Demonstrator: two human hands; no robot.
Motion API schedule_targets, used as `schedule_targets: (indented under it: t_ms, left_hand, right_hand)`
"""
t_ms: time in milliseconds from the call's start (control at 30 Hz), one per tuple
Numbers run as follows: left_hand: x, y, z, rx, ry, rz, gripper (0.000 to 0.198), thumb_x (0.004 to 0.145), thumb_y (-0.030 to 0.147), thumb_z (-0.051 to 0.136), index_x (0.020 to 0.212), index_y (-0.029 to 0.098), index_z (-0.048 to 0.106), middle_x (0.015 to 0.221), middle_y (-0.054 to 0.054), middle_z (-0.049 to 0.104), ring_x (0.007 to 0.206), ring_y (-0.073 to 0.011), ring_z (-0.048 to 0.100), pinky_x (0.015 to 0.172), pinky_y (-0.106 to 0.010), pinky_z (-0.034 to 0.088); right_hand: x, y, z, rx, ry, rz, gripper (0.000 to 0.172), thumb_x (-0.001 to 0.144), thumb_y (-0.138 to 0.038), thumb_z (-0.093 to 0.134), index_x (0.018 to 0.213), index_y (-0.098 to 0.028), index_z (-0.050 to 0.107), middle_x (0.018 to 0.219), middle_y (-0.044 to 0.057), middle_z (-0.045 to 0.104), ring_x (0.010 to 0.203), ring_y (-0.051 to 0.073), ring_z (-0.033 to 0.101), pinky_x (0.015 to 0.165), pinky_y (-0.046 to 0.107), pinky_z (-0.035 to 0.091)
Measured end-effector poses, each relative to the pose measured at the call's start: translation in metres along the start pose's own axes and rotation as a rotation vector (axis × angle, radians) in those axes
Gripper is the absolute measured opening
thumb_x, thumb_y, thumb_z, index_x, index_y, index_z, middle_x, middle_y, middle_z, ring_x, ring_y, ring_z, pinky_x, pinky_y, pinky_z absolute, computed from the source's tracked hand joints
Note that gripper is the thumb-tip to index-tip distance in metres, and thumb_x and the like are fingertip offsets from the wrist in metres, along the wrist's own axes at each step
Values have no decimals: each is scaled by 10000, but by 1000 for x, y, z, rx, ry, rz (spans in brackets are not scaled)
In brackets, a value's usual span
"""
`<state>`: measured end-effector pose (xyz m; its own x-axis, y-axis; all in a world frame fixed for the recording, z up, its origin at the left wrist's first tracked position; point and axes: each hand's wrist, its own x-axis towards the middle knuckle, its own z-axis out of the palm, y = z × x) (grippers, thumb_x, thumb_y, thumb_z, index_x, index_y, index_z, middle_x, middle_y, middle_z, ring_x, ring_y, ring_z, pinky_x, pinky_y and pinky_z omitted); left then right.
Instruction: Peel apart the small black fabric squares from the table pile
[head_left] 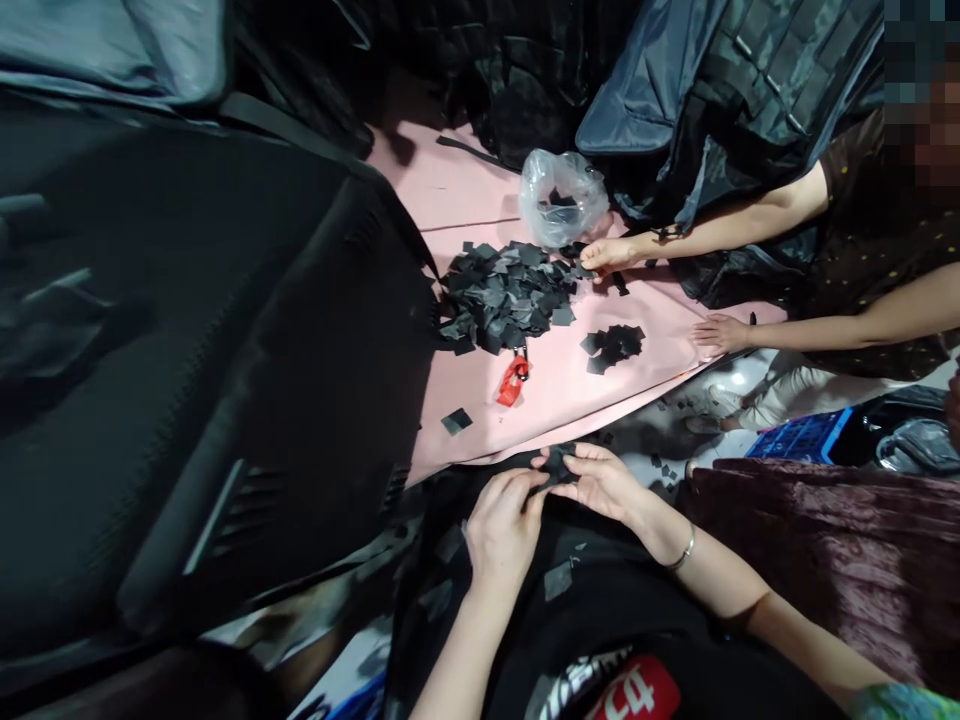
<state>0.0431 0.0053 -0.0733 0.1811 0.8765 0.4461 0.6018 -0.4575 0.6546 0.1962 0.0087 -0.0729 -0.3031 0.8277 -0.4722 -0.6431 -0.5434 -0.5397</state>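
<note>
Between my two hands is a small black square piece, thin like fabric or sheet material. My left hand pinches its left side, and the fingers of my right hand close on its right side. Both hands are just off the near edge of a pink-covered table, above my dark clothing. A large pile of similar black squares lies on the table beyond them. Nearer to me are one loose square and a red-handled small tool. A smaller stack of black pieces lies to the right.
A large black bag fills the left. Across the table, a co-worker's hand touches the pile near a clear plastic bag; the other hand rests on the cloth. More bags stand behind. A blue crate is at right.
</note>
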Motion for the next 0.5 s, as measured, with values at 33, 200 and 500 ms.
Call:
schedule_targets:
  t_ms: [33,200,500]
  left_hand:
    - [0,0,3,-30,-25,-21,94,830,142,564,831,186,647,833,-43,671,798,-163,634,748,-258,505]
    - [-3,7,18,-119,-163,-17,183,866,166,496,941,193,661,892,-43,687,828,-160,644,766,-254,512]
    - [15,19,91,-22,-587,55,302,842,145,446,1008,190,694,934,-84,695,907,-224,638,825,-319,504]
  right_hand:
    - [-2,-1,-3,1,23,-8,349,675,-259,749,977,-116,645,950,101,698,856,184,663,782,312,530]
    - [-19,-10,-21,17,136,-72,291,711,-178,668,995,-125,633,966,110,704,906,203,665,819,340,520]
    - [-38,-24,-42,-118,445,-274,110,828,-119,498,823,-138,606,685,13,676,731,135,674,643,260,551]
